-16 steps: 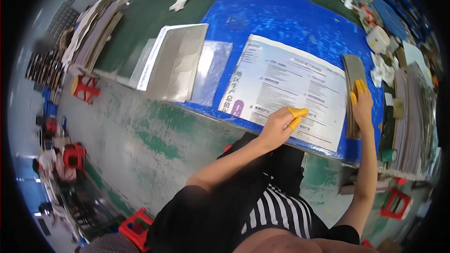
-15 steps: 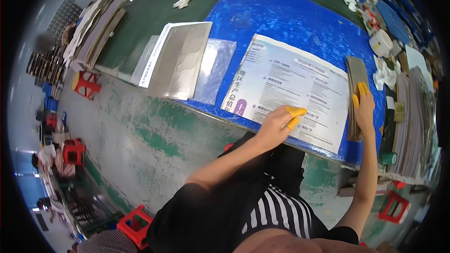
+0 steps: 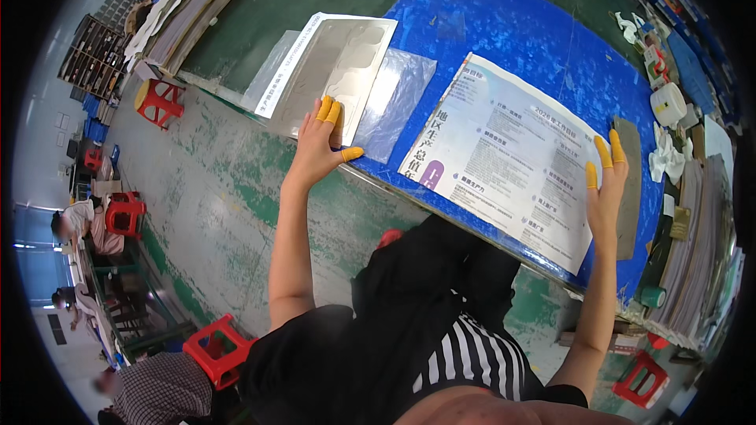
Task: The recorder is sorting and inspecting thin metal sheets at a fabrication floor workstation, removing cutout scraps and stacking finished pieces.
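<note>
My left hand (image 3: 316, 145), with yellow finger cots, lies with fingers apart on the near end of a thin grey metal plate (image 3: 335, 63) with shallow outlined shapes. Under that plate is a white printed sheet (image 3: 293, 63), its left margin showing. A clear plastic sheet (image 3: 398, 102) lies to the plate's right. The printed newspaper page (image 3: 512, 157) rests flat on the blue table covering. At its right edge my right hand (image 3: 606, 193) has its cotted fingers stretched out, next to a long grey strip (image 3: 628, 212) partly hidden by the hand.
The blue covering (image 3: 504, 16) spreads over a dark green table. Stacked sheets (image 3: 697, 244), a white tub (image 3: 668, 104) and crumpled tissue (image 3: 666, 153) line the right side. Another stack (image 3: 185, 24) stands far left. Red stools (image 3: 216, 350) and seated people are on the left.
My left hand has left the newspaper page's near edge and moved left onto the metal plate, its fingers spreading. My right hand has shifted from the grey strip to the page's right edge.
</note>
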Demonstrator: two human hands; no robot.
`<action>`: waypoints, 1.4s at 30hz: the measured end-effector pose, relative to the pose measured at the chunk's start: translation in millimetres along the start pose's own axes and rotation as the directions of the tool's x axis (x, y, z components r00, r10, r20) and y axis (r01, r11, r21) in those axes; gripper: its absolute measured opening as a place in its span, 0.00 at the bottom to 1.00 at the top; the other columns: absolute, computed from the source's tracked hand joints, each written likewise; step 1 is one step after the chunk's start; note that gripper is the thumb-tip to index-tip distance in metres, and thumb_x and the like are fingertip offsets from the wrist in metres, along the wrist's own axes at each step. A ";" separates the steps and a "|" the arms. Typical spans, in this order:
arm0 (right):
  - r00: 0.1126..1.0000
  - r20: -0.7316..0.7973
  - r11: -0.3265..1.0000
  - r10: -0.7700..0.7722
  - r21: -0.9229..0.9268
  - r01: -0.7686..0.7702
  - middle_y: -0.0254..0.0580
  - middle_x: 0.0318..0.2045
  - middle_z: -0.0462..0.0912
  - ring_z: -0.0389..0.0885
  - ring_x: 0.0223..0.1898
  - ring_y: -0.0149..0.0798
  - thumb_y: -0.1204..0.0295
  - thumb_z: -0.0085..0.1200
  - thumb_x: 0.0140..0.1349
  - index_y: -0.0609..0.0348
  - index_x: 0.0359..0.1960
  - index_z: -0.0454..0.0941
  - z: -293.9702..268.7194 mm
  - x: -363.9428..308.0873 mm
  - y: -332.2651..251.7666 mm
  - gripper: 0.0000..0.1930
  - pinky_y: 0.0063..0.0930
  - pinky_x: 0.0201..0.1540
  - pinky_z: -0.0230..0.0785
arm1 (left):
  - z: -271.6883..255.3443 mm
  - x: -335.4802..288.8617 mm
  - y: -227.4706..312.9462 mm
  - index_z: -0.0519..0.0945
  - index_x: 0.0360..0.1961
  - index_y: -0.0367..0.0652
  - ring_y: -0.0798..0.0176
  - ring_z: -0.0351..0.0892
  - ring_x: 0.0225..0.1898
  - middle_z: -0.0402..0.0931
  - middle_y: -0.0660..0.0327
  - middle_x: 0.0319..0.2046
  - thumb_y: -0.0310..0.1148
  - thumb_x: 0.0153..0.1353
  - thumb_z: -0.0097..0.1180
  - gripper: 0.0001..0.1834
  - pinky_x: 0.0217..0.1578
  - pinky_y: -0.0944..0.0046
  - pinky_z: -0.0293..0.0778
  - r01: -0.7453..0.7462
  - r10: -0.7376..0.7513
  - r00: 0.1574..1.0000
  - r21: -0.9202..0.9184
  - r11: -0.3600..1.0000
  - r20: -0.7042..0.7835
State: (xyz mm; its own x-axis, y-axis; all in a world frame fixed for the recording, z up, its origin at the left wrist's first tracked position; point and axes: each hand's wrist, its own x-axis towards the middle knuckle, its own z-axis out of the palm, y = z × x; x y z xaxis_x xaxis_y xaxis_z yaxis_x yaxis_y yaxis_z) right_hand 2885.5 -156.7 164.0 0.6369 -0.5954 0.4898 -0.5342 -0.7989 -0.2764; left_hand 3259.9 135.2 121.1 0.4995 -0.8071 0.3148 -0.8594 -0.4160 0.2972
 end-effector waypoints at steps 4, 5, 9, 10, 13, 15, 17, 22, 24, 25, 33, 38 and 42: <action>0.999 -0.031 0.992 0.036 0.118 -0.032 0.44 0.61 0.60 0.57 0.61 0.48 0.75 0.48 0.59 0.56 0.54 0.69 16.0 6.1 -9.9 0.19 0.39 0.63 0.46 | 0.0 6.6 -7.2 0.66 0.56 0.35 0.46 0.51 0.64 0.55 0.46 0.62 0.46 0.45 0.64 0.40 0.61 0.54 0.52 0.031 -0.030 0.992 -0.009 0.999 0.119; 0.999 -0.035 0.993 0.036 0.117 -0.032 0.44 0.61 0.60 0.57 0.61 0.48 0.75 0.48 0.59 0.56 0.54 0.69 20.6 4.1 -9.3 0.19 0.39 0.63 0.46 | -0.5 6.8 -13.2 0.66 0.56 0.35 0.46 0.51 0.64 0.55 0.46 0.62 0.46 0.45 0.64 0.40 0.61 0.54 0.52 0.028 -0.027 0.993 -0.009 1.000 0.117; 0.994 -0.050 0.985 0.094 0.148 -0.086 0.45 0.59 0.64 0.60 0.59 0.47 0.76 0.48 0.58 0.57 0.51 0.72 33.9 -6.6 -5.7 0.17 0.37 0.61 0.51 | -6.8 10.0 -32.3 0.72 0.50 0.36 0.49 0.65 0.56 0.66 0.46 0.54 0.40 0.49 0.62 0.29 0.51 0.62 0.65 0.164 -0.083 0.980 -0.506 0.847 0.179; 0.992 -0.045 0.977 0.116 0.183 -0.106 0.45 0.58 0.64 0.61 0.58 0.46 0.76 0.48 0.58 0.57 0.50 0.72 34.0 -8.1 -5.9 0.17 0.36 0.61 0.52 | -7.5 9.1 -39.5 0.72 0.50 0.35 0.50 0.67 0.54 0.67 0.46 0.53 0.40 0.49 0.63 0.29 0.50 0.63 0.66 0.222 -0.126 0.972 -0.608 0.763 0.197; 0.988 -0.044 0.963 0.150 0.232 -0.136 0.45 0.57 0.65 0.62 0.57 0.46 0.77 0.48 0.58 0.58 0.49 0.73 37.0 -12.4 1.8 0.15 0.34 0.60 0.53 | -15.0 14.6 -27.4 0.71 0.51 0.34 0.48 0.65 0.57 0.67 0.46 0.53 0.43 0.47 0.64 0.33 0.54 0.61 0.62 0.352 -0.198 0.934 -0.681 0.641 0.297; 0.986 -0.047 0.957 0.162 0.250 -0.146 0.45 0.57 0.66 0.63 0.57 0.45 0.77 0.48 0.58 0.58 0.48 0.73 36.6 -13.4 4.7 0.15 0.34 0.60 0.54 | -14.3 18.6 -20.4 0.69 0.52 0.33 0.45 0.58 0.61 0.63 0.47 0.57 0.46 0.43 0.66 0.38 0.58 0.59 0.56 -0.002 0.036 0.986 -0.200 0.980 0.165; 0.989 -0.054 0.966 0.136 0.231 -0.120 0.45 0.56 0.67 0.64 0.57 0.45 0.77 0.47 0.59 0.58 0.48 0.74 35.0 -11.6 2.0 0.15 0.33 0.59 0.55 | -5.7 12.5 -24.9 0.69 0.51 0.32 0.44 0.55 0.62 0.63 0.47 0.56 0.47 0.42 0.67 0.39 0.59 0.57 0.54 -0.035 0.046 0.985 -0.070 0.997 0.165; 0.985 -0.034 0.953 0.171 0.259 -0.156 0.45 0.55 0.67 0.64 0.56 0.44 0.77 0.47 0.59 0.58 0.48 0.74 35.6 -12.0 1.3 0.15 0.32 0.57 0.57 | -3.7 13.0 -31.9 0.72 0.45 0.32 0.47 0.59 0.60 0.64 0.49 0.52 0.46 0.44 0.66 0.32 0.58 0.59 0.55 -0.041 0.051 0.991 -0.080 0.996 0.128; 0.984 -0.036 0.955 0.174 0.251 -0.160 0.45 0.55 0.68 0.64 0.56 0.44 0.77 0.47 0.59 0.58 0.48 0.74 35.5 -12.7 2.9 0.15 0.32 0.56 0.58 | -9.8 14.8 -37.5 0.74 0.42 0.34 0.59 0.68 0.50 0.71 0.55 0.42 0.41 0.53 0.61 0.22 0.52 0.65 0.61 0.238 -0.091 0.959 -0.590 0.772 0.269; 0.984 -0.042 0.955 0.170 0.252 -0.155 0.45 0.55 0.68 0.65 0.56 0.44 0.77 0.47 0.59 0.58 0.48 0.74 36.6 -13.7 4.7 0.14 0.31 0.56 0.58 | -15.4 16.1 -40.7 0.74 0.42 0.34 0.59 0.68 0.50 0.71 0.55 0.42 0.41 0.53 0.61 0.22 0.52 0.65 0.61 0.235 -0.085 0.959 -0.591 0.771 0.270; 0.975 -0.018 0.934 0.221 0.292 -0.206 0.46 0.55 0.68 0.65 0.56 0.44 0.78 0.48 0.58 0.57 0.46 0.75 34.4 -12.9 -0.7 0.14 0.31 0.57 0.58 | -32.0 34.6 -7.4 0.76 0.39 0.30 0.74 0.64 0.26 0.66 0.70 0.20 0.36 0.65 0.46 0.16 0.26 0.71 0.62 0.070 -0.321 0.827 -0.481 0.874 -0.462; 0.980 -0.063 0.948 0.188 0.272 -0.164 0.46 0.53 0.69 0.66 0.55 0.45 0.78 0.48 0.57 0.57 0.46 0.76 35.8 -13.9 4.7 0.14 0.32 0.57 0.58 | -40.4 39.1 0.8 0.79 0.38 0.31 0.76 0.63 0.27 0.70 0.67 0.24 0.29 0.59 0.45 0.14 0.27 0.73 0.61 0.285 -0.259 0.958 -0.518 0.807 0.122; 0.978 -0.057 0.940 0.200 0.291 -0.176 0.46 0.53 0.69 0.67 0.55 0.45 0.79 0.48 0.57 0.57 0.45 0.76 33.5 -12.4 1.4 0.14 0.31 0.57 0.59 | -45.9 35.5 7.2 0.77 0.42 0.32 0.73 0.69 0.32 0.75 0.64 0.29 0.30 0.60 0.44 0.15 0.35 0.73 0.65 0.258 -0.249 0.958 -0.800 0.542 0.141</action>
State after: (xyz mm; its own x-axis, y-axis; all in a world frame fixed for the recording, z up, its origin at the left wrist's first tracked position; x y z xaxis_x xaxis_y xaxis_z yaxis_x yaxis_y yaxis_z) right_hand 2895.5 -153.3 129.8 0.4843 -0.7375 0.4707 -0.4523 -0.6715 -0.5869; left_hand 3276.4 122.7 175.8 0.6770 -0.7291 0.1008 -0.2500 -0.0990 0.9632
